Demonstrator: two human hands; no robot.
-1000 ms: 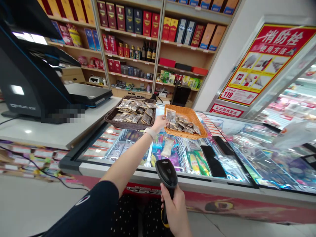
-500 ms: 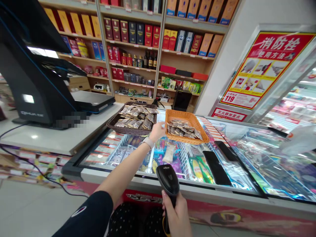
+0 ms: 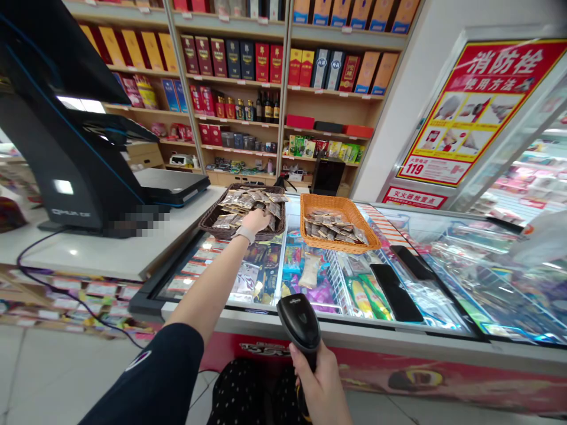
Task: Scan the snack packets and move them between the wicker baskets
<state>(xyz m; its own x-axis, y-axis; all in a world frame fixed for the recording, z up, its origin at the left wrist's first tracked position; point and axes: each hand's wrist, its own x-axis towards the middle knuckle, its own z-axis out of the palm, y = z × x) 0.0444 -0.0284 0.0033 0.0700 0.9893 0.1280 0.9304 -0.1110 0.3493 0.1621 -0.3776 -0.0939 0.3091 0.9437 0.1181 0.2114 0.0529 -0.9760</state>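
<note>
"What's the scanner point(image 3: 299, 320)?"
"Plastic, by its look — smooth, with a soft sheen."
"And the baskets point(image 3: 336, 243)?"
"Woven and rough; the packets point(image 3: 242, 200) look like shiny film."
"The freezer top point(image 3: 200, 267)?"
"Smooth glass — glossy, as is the table point(image 3: 110, 255)."

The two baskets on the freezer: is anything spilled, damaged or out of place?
Nothing stands out. Packets lie jumbled in the brown basket and the orange basket, but no spill or damage shows. The left hand partly hides the brown one.
</note>
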